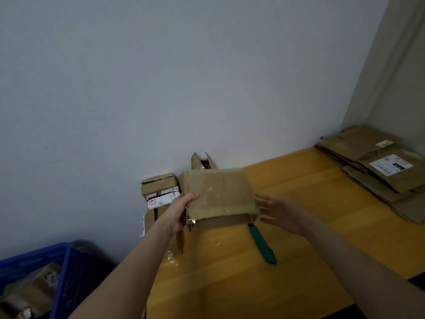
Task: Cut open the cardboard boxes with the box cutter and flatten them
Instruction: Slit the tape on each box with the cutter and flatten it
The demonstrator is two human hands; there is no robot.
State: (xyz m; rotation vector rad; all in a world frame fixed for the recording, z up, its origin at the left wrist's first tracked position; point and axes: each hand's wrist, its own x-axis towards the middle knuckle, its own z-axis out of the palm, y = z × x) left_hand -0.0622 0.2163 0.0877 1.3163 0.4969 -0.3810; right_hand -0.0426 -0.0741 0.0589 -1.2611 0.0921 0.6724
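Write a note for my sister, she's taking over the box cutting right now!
Left hand grips the left edge of the taped brown cardboard box, over the yellow wooden table.
Right hand is open beside its right edge, holding nothing.
The green-handled box cutter lies on the table below the box.
Done: a stack of flattened brown cardboard at the table's far right.
Left: this box is taped up; more small brown boxes wait by the wall and in the blue plastic crate.

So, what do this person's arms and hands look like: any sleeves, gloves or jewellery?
The left hand and right hand wear no gloves, and no watch, bracelet or rings show. No sleeves are in view: both arms are bare to the frame edge.
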